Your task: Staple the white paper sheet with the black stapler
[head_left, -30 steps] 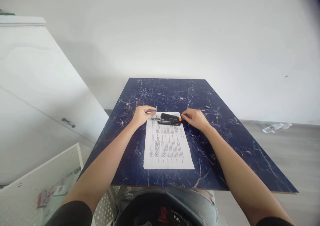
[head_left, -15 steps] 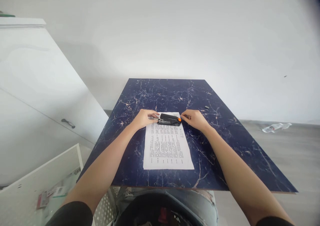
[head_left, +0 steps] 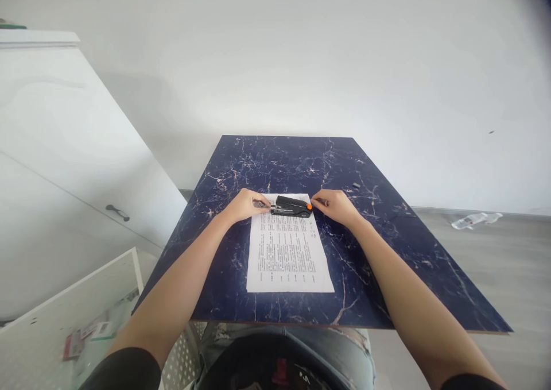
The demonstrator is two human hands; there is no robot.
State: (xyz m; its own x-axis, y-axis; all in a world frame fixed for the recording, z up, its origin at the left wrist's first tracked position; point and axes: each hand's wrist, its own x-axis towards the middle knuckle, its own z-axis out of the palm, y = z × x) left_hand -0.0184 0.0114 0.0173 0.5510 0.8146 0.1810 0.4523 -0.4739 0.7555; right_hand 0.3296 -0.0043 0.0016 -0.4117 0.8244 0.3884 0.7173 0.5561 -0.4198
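A black stapler (head_left: 290, 205) with an orange end lies across the top of a printed sheet of paper (head_left: 288, 258). A narrow metal part (head_left: 274, 207) sticks out of its left end. Thumb and fingertips of my left hand (head_left: 248, 204) are pinched together at that metal part. At the orange end, the curled fingers of my right hand (head_left: 334, 204) press against the stapler; their exact grip is partly hidden. Beyond my right hand, a small grey strip (head_left: 356, 185) lies on the table, too small to name.
The dark blue marble-patterned table (head_left: 284, 160) stands near a white wall. To the left are a white cabinet (head_left: 73, 149) and an open white drawer or bin (head_left: 86, 298) with papers inside. A clear plastic bottle (head_left: 471, 221) lies on the floor at right.
The fingers of my left hand have closed together on the metal part at the stapler's left end. My right hand, the stapler and the paper look unmoved.
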